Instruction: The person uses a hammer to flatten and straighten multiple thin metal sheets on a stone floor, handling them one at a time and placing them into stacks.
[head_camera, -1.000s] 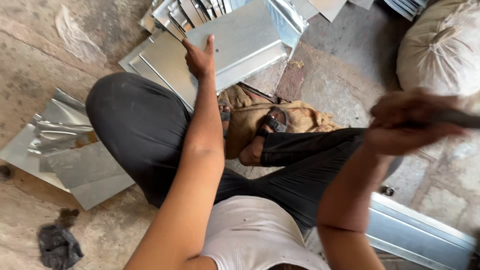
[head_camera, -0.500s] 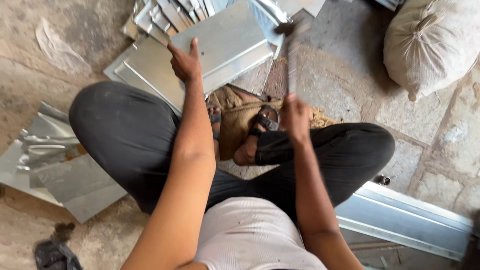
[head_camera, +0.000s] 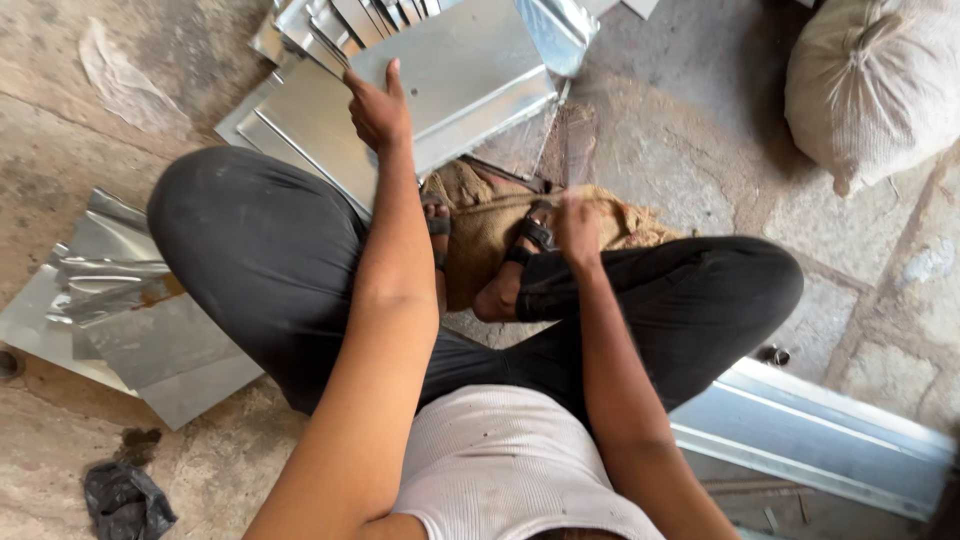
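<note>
In the head view, we saw that the right hand (head_camera: 577, 222) had come down from where it was raised half a second before, and its tool was now a blur over the burlap sack (head_camera: 500, 225) by the sandalled feet; we could not tell whether it gripped anything. The left hand (head_camera: 378, 108) stayed put, arm stretched forward, fingers clasping the near edge of the galvanised metal sheet (head_camera: 450, 75), which lay on the stone floor (head_camera: 680, 130) ahead of the crossed legs, atop other sheets.
</note>
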